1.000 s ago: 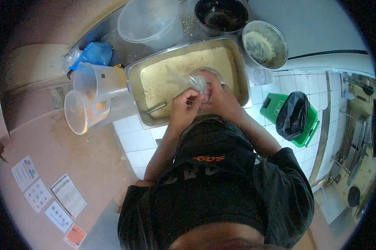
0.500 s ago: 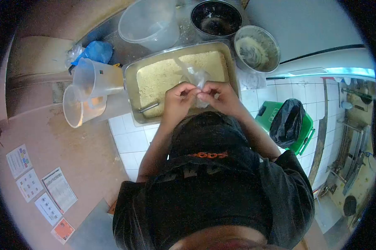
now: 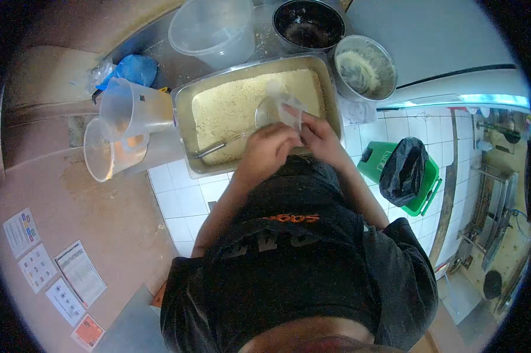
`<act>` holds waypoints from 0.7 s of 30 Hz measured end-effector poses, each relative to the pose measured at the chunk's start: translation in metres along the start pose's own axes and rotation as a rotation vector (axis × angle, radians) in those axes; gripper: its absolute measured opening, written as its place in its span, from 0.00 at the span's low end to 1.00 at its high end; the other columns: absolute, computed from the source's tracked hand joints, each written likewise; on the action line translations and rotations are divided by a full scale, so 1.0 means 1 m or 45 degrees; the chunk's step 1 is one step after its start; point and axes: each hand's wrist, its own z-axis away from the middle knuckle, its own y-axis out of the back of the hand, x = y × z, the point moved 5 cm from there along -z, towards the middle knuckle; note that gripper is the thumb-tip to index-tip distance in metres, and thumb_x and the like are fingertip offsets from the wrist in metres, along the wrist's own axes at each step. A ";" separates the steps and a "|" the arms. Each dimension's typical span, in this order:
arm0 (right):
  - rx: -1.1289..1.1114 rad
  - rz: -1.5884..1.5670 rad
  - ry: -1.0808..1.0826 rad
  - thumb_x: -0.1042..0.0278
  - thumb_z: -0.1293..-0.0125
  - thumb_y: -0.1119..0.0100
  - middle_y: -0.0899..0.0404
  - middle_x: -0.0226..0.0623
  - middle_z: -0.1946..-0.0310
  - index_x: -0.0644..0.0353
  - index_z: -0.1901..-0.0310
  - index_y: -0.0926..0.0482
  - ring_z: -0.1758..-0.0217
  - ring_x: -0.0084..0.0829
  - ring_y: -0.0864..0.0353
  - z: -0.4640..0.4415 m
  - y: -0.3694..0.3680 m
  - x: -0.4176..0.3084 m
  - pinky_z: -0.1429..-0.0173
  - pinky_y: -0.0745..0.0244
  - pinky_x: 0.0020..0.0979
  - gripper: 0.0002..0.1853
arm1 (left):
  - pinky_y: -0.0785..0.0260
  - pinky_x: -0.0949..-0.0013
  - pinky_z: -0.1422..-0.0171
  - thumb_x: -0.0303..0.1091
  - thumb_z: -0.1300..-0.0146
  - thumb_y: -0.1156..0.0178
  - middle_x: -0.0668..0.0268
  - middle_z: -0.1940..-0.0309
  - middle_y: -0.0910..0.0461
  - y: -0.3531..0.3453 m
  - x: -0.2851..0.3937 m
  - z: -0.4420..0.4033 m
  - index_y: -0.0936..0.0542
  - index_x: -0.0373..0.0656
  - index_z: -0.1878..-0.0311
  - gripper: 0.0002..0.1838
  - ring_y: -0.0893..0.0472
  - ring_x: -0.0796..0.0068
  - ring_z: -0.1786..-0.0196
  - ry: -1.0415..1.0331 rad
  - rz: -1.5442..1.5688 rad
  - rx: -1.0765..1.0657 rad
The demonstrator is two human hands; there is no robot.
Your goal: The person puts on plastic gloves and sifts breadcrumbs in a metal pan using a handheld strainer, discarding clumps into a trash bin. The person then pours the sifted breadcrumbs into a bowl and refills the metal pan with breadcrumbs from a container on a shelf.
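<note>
Over the front part of a metal tray (image 3: 185,106) of pale crumbly powder (image 3: 224,106), both hands are close together at a clear plastic bag (image 3: 290,112). My right hand (image 3: 323,140) grips the bag's edge between thumb and fingers. My left hand (image 3: 268,148) is curled beside it, its fingertips partly hidden; what they hold cannot be made out. Behind the bag, a round clear bowl or lid (image 3: 266,113) rests on the powder. A metal-handled utensil (image 3: 211,149) lies in the tray's front left, its far end towards my left hand.
A large clear tub (image 3: 212,32), a black bowl (image 3: 308,25) and a steel bowl with pale residue (image 3: 365,67) stand behind the tray. Two clear jugs (image 3: 121,109) and a blue bag (image 3: 137,70) are at the left. A green bin (image 3: 421,176) with a black liner stands right.
The bag was pinched between both hands' fingertips; now my right hand holds its edge spread wider, and my left hand has turned and curled inward. The view has shifted slightly.
</note>
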 end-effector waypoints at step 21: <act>0.174 -0.569 0.460 0.43 0.33 0.51 0.58 0.43 0.22 0.52 0.24 0.53 0.21 0.50 0.58 -0.034 -0.023 -0.019 0.22 0.61 0.49 0.41 | 0.25 0.57 0.57 0.39 0.36 0.39 0.58 0.69 0.18 -0.038 0.027 0.025 0.20 0.45 0.63 0.08 0.18 0.54 0.65 -0.153 0.058 -0.427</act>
